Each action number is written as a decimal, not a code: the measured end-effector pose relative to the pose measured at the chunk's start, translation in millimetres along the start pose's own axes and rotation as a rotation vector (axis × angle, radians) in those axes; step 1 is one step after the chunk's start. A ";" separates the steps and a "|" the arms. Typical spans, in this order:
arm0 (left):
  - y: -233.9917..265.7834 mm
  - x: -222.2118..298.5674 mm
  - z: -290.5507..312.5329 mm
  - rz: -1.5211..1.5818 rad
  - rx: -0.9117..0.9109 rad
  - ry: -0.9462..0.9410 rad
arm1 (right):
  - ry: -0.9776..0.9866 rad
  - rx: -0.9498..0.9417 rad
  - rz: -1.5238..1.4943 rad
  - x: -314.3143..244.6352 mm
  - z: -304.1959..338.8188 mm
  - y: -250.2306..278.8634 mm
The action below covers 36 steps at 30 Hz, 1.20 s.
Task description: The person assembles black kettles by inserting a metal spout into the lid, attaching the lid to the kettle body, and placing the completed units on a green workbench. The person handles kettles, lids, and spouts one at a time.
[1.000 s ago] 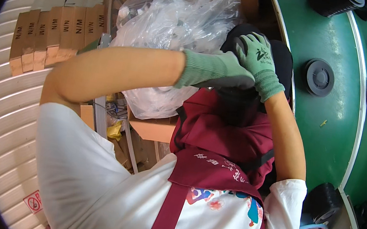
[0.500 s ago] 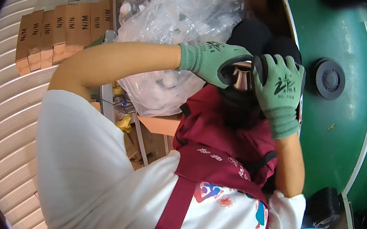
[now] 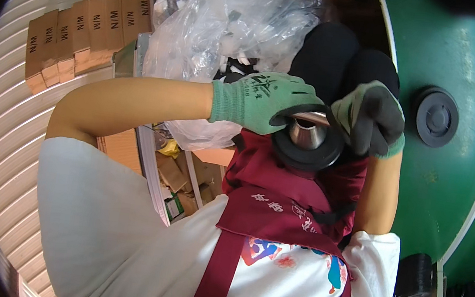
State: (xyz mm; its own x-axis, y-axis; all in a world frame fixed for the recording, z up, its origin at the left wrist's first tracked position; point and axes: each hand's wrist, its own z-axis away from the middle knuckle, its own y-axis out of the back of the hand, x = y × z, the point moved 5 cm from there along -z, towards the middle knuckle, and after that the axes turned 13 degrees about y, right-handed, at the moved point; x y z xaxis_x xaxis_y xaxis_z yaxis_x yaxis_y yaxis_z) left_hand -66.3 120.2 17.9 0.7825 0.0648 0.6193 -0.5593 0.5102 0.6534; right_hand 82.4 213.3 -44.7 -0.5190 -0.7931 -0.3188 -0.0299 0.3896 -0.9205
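Note:
Both my hands wear green gloves with black palms. My left hand point(image 3: 272, 103) grips the upper rim of a shiny metal cone-shaped part point(image 3: 307, 135) with a round black base point(image 3: 305, 158), held above my lap. My right hand point(image 3: 371, 119) is beside the rim's right end, its fingers curled in and the dark palm side showing. Whatever those fingers hold, if anything, is hidden. Below the part is my dark red apron point(image 3: 279, 201).
A big clear plastic bag point(image 3: 204, 39) of small parts stands ahead to the left. Brown cartons point(image 3: 89, 28) line the ribbed wall. On the right, a black round disc point(image 3: 437, 117) lies on a green surface point(image 3: 432, 202). A black roll point(image 3: 414, 279) sits at lower right.
My hands have moved down with the metal part, and its round black base has come into view. My right hand has turned over, from its glove back showing to its curled fingers showing.

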 end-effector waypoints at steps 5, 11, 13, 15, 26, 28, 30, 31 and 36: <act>-1.7 -25.1 -40.9 -0.286 0.067 -0.420 | -0.041 -0.169 0.566 -13.1 8.0 -49.6; -14.1 -10.5 -108.8 -0.273 0.262 -0.692 | 0.070 -0.063 1.239 -30.5 0.8 -103.9; -15.7 -11.6 -116.3 -0.268 0.293 -0.579 | 0.052 0.222 1.344 -45.2 17.8 -90.0; -17.0 -6.3 -117.1 -0.380 0.176 -0.426 | 0.156 0.312 1.692 -60.7 18.7 -87.7; -40.6 -27.3 14.4 0.511 0.371 -0.038 | 0.255 0.927 1.441 -132.6 153.3 -46.2; -55.4 6.8 28.0 0.316 0.440 -0.010 | 0.460 1.040 1.720 -155.5 210.2 -8.4; -68.8 18.8 32.9 0.459 0.535 0.025 | 0.583 1.070 2.136 -164.3 257.6 19.5; -67.1 22.0 36.8 0.456 0.547 0.031 | 0.590 1.062 2.281 -165.3 282.9 29.4; -12.8 63.9 71.9 0.448 0.881 -0.165 | -0.206 1.286 2.535 -163.8 316.7 4.8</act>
State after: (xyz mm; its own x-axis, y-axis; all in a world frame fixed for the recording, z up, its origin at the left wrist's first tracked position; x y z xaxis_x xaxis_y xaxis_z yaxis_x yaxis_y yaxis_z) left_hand -28.8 56.2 80.3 0.4398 -0.0587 0.8962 -0.8486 -0.3539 0.3933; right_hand 437.8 196.9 -68.4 0.9734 0.1408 -0.1808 0.1978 -0.1173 0.9732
